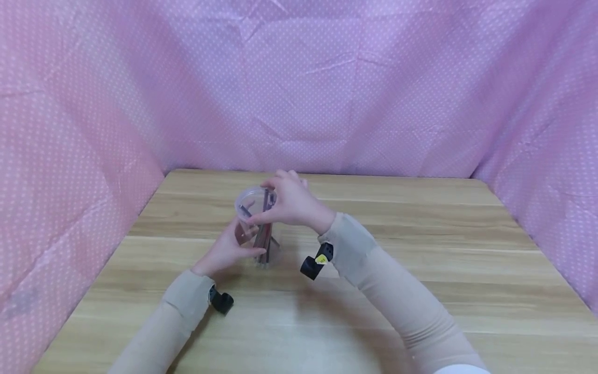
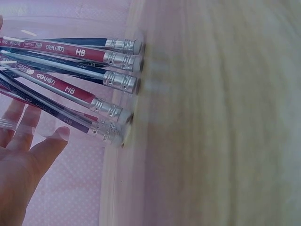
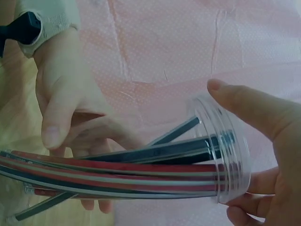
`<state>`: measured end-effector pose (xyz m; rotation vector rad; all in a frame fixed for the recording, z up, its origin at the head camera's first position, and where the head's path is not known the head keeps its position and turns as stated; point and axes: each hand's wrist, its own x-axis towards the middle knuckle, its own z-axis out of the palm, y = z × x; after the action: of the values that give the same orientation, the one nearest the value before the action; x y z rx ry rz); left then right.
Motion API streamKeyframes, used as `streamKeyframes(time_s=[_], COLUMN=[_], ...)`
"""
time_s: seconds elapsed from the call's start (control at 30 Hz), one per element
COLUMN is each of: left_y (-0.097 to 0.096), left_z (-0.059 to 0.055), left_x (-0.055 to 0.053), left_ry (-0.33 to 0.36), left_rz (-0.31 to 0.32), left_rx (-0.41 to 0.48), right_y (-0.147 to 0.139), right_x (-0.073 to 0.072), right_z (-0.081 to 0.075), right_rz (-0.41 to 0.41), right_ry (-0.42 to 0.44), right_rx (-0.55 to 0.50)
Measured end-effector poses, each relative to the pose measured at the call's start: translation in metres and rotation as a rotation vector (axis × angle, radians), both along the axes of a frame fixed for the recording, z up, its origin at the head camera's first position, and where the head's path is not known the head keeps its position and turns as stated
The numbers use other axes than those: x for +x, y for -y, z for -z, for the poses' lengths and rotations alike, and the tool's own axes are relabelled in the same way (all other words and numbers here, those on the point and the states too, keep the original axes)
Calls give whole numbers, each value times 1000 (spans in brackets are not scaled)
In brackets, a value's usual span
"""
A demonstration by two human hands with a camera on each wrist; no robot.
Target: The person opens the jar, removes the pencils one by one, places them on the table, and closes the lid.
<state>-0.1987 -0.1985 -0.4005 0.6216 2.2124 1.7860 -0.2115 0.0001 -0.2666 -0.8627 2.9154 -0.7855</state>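
A clear plastic jar [image 1: 247,224] stands upright near the left part of the table, holding several pencils [image 1: 264,241]. The pencils are red and dark blue; in the left wrist view their eraser ends [image 2: 123,84] point down at the jar's bottom, and "HB" is printed on them. My left hand [image 1: 225,250] holds the jar's side from the left, its thumb in front and fingers behind. From the right, my right hand [image 1: 295,203] grips the jar's ridged clear top [image 3: 233,160] between thumb and fingers.
The wooden table [image 1: 411,228] spreads out around the jar, its far edge meeting a pink dotted curtain [image 1: 327,104]. More curtain hangs on both sides. A small black camera [image 1: 312,266] sits on the right wrist, another [image 1: 221,301] on the left.
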Motion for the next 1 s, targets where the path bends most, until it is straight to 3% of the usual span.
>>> streamKeyframes(time_s=[0.3,0.57,0.8,1.0], left_y=[-1,-4,-4,-5], left_z=[2,1,2,1], left_x=[1,2,2,2], left_ry=[6,-35,1,-2], left_rz=[5,-14,-5,5], left_rx=[7,7,13,28], right_y=[-7,-7,-12,-17], right_x=[-5,-7,-14,-18], right_z=[0,3,13,17], right_rz=[-91,-137,-220,-273], right_ry=[91,54,1,40], right_rx=[-33,-27,-99,-167])
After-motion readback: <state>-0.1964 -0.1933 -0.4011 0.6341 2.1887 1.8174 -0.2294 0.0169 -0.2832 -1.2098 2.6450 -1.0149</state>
